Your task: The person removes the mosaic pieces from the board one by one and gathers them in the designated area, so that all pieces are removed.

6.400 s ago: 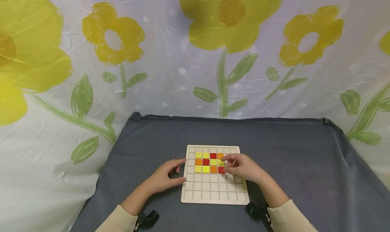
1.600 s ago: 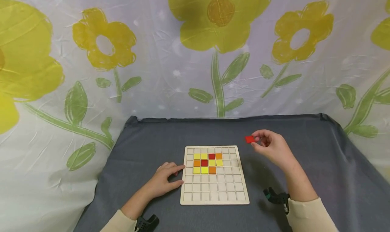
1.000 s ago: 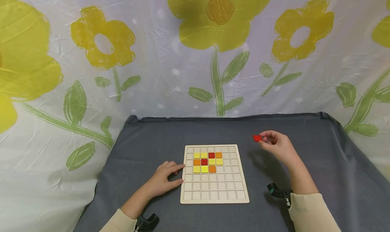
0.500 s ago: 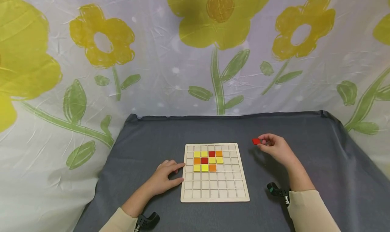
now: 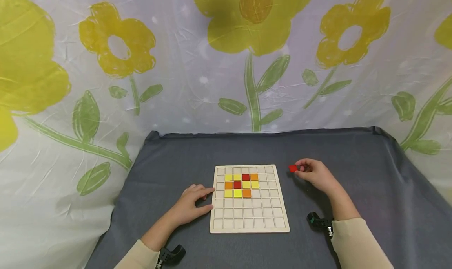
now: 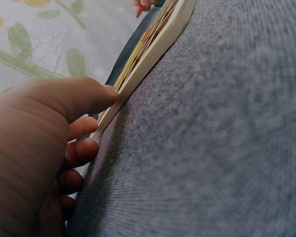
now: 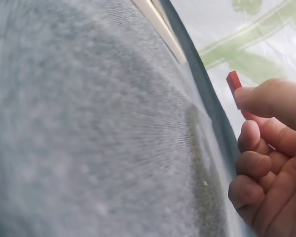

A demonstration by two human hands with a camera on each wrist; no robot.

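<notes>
Free room surrounded the grid board unevenly. Beyond its far edge the worktop lay open as far as the flowered curtain, which barred passage. At its left edge the left grip touched the rim and obstructed entry from that side. To its right, near the far corner, the right grip with a red tile stood in the way; a narrow gap separated tile from board. Its near edge was approachable between two black wrist devices.
</notes>
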